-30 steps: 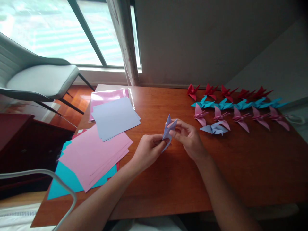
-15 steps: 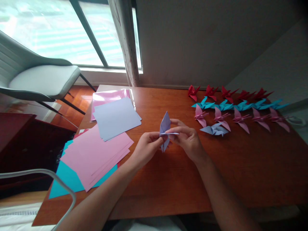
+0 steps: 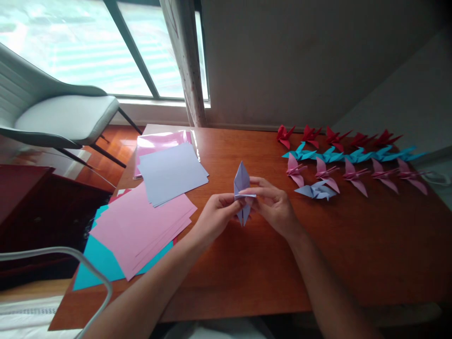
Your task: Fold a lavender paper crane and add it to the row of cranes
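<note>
One wooden table (image 3: 353,254), its far edge near the wall. Pink sheets (image 3: 148,226), fanned near the left edge of the tabletop, lying over blue sheets (image 3: 99,268). Lilac sheets (image 3: 173,174), toward the far left corner, overlapping the pink ones and a glossy pink packet (image 3: 155,141). Folded birds toward the far right corner, in rows: red birds (image 3: 337,139) nearest the far edge, then blue birds (image 3: 331,154), then pink birds (image 3: 355,176); one lilac bird (image 3: 317,189) in front. One lilac folded piece (image 3: 242,179), held over the middle of the tabletop, broad point toward the far edge, two narrow points toward the near edge, a flap jutting rightward; contact with the wood I cannot tell. Good handling, I judge: edges matched exactly, tips kept sharp, each crease pressed flat from the centre outward. Left hand (image 3: 217,214): nearly closed, thumb and fingers pinching the piece's left side. Right hand (image 3: 277,207): loosely curled, thumb and forefinger nipping the flap, another finger reaching behind.
</note>
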`<state>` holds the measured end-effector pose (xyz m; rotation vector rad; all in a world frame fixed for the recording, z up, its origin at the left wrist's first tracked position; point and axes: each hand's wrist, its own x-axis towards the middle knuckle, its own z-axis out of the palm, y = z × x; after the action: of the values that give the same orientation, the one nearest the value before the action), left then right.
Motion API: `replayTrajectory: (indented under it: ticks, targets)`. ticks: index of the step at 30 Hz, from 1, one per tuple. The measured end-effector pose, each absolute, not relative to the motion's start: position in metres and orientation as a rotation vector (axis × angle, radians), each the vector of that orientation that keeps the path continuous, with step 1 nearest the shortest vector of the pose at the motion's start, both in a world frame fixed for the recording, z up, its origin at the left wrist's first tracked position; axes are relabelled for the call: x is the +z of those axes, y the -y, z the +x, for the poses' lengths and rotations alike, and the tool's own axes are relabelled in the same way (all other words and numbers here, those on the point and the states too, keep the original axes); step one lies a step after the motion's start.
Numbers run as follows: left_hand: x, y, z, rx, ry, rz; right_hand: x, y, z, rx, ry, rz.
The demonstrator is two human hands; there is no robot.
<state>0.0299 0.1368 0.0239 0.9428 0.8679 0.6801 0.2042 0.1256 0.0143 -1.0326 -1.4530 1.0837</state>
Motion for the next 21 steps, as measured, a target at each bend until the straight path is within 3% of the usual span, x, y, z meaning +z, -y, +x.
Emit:
replayTrajectory:
  ticks: [5, 13, 21]
  targets:
    - [0.0239, -0.136, 0.0303, 0.656, -0.871, 0.929, 0.0131, -0.1255, 0.2013, 1.074, 1.436, -1.065]
    - [0.0215, -0.1373, 0.0296, 0.707, -0.882, 0.828, 0.0178, -0.1235, 0.2008, 0.767, 1.72, -1.085]
    - [0.0244, -0.1384, 0.0303, 0.658, -0.885, 0.874, 0.0122, -0.1258, 0.2013, 1.006, 1.518, -1.111]
